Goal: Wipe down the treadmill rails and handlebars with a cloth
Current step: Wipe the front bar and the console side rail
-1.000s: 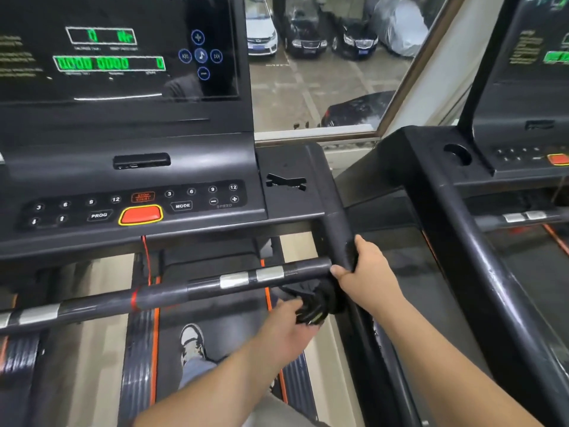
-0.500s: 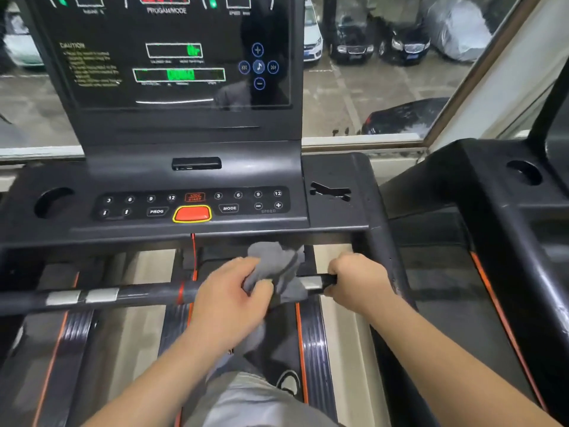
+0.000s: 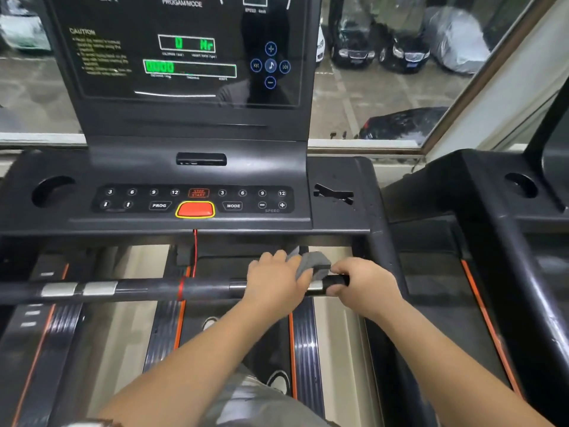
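At right end of handlebar [image 3: 138, 289]: left hand [image 3: 274, 285] fingers curled, clamping grey cloth [image 3: 311, 266] around bar for wiping. Right hand [image 3: 365, 286] fingers wrapped on bar end beside cloth, probably bracing.

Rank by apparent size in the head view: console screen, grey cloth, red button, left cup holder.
1. console screen
2. left cup holder and grey cloth: these look alike, and the cloth is partly hidden by the left hand, so they are unranked
3. red button
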A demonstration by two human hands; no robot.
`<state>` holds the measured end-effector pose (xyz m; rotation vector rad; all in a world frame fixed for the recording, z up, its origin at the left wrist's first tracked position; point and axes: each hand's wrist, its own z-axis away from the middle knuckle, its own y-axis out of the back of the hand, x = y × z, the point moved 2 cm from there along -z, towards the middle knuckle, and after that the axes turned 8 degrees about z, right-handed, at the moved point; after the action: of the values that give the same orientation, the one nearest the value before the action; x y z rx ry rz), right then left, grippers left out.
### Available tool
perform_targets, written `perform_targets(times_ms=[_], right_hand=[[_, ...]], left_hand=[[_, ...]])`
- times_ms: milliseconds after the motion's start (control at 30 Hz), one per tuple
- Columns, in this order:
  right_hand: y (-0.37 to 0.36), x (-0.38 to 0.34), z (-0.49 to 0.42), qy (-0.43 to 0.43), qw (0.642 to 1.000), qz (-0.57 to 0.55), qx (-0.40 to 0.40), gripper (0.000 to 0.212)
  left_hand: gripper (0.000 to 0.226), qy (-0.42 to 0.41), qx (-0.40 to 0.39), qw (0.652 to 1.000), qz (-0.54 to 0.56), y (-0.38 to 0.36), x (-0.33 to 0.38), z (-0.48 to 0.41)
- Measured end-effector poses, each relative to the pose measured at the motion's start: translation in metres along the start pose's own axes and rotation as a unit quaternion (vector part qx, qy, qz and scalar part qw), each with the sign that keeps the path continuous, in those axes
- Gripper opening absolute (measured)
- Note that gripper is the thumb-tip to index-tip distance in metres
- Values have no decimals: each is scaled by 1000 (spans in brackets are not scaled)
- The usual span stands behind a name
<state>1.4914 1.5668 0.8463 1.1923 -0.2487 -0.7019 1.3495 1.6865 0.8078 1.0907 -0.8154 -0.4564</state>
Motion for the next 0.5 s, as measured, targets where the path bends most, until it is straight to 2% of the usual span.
perform_targets(times_ms=[67, 100, 167, 200, 267, 300, 367, 400, 433, 500], right_hand=[[3, 14, 10, 30, 993, -95, 63, 38], [7, 21, 15, 34, 988, -100, 110, 43], [15, 37, 24, -18, 982, -79, 173, 56], [16, 47, 26, -70, 980, -74, 172, 65], [16, 64, 26, -165, 978, -77, 101, 73], [14, 70, 26, -194, 976, -85, 57, 66], [10, 77, 26, -213, 972, -95, 11, 44], [9, 80, 27, -216, 972, -92, 9, 37], [9, 82, 27, -221, 971, -91, 14, 34], [11, 85, 25, -224, 970, -94, 26, 34]], left_hand=[[40, -79, 81, 994, 3, -5, -13, 34], [42, -118, 106, 987, 11, -8, -20, 49], [56, -134, 105, 985, -6, -17, -31, 61], [57, -125, 96, 987, -27, -18, -30, 55], [45, -91, 80, 992, -44, -15, -11, 27], [41, -60, 64, 996, -17, -12, 1, 7], [43, -2, -17, 1000, 14, -15, 29, -26], [43, -8, -27, 1000, -1, -18, 45, -29], [43, -43, -1, 998, -36, -23, 62, -22], [48, -143, 19, 987, -69, -37, 86, 13]])
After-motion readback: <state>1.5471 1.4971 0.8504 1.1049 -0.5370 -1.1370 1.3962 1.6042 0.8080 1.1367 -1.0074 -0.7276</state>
